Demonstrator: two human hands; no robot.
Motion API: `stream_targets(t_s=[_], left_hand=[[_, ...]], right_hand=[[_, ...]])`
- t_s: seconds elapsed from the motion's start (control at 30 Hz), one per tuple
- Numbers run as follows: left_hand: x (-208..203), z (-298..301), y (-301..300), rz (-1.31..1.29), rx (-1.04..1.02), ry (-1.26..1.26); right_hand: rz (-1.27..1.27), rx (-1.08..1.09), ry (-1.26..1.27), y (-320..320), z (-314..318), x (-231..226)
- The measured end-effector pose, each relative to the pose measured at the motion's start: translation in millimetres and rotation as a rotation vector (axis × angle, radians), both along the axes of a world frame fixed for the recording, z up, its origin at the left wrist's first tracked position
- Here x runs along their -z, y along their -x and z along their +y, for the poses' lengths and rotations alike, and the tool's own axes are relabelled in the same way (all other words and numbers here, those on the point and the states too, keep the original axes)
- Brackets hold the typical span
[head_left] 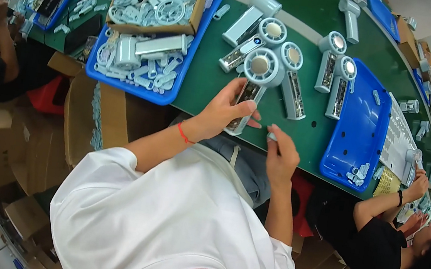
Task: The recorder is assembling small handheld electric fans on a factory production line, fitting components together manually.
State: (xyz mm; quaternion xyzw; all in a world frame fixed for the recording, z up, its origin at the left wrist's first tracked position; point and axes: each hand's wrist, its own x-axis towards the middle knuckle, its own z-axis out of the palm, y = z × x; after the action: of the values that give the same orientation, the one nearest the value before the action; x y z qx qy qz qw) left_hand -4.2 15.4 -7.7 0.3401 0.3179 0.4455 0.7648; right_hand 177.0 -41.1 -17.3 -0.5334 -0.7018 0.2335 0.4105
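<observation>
My left hand [223,111] is closed around the handle of a white handheld fan [260,67]. The fan's round slotted head points away from me, and its handle is open along the front, with dark inner parts showing. To the right of it, apart from the fan, my right hand [283,155] pinches a small pale plastic piece [271,136] between thumb and fingertips. Just beyond the held fan lie several similar fans, among them one with an open handle [293,93] and one farther left [239,54].
At left, a blue tray [177,86] holds pale plastic parts and a cardboard box [201,5] full of ring-shaped parts. Another blue tray [331,153] lies at right on the green table [207,80]. Co-workers sit on both sides; one person's hand [415,187] is at far right.
</observation>
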Motion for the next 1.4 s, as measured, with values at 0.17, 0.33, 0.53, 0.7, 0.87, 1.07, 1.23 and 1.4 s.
stream_targets(t_s=[0.17,0.33,0.53,0.7,0.87,1.07,1.23,1.4], left_hand=[[-17.2,3.1,-8.7,-0.262,-0.008,0.013],[-23.8,4.0,-12.9,-0.081,0.072,-0.104],[-22.4,-2.4,-19.1,0.011,0.037,-0.104],[-5.8,-2.8,-20.7,0.105,0.041,-0.136],[4.6,-2.4,-22.7,0.151,0.001,-0.294],[0.6,-4.5,-25.2,0.541,-0.067,-0.585],[-4.2,-6.4,-28.2,0.726,-0.099,-0.797],[5.6,-8.2,-32.0,0.531,-0.104,-0.687]], right_hand=[[0.623,0.001,0.193,-4.9,9.9,-38.3],[0.557,-0.120,0.196,-0.2,10.0,-71.3],[0.512,-0.142,0.279,14.4,12.1,-77.5],[0.299,0.177,0.253,18.4,11.6,-74.8],[0.275,0.233,0.292,18.3,16.7,-70.7],[0.482,0.264,0.374,23.7,16.4,-63.6],[0.452,0.302,0.382,25.6,16.7,-61.0],[0.346,0.349,0.374,26.7,15.3,-69.0]])
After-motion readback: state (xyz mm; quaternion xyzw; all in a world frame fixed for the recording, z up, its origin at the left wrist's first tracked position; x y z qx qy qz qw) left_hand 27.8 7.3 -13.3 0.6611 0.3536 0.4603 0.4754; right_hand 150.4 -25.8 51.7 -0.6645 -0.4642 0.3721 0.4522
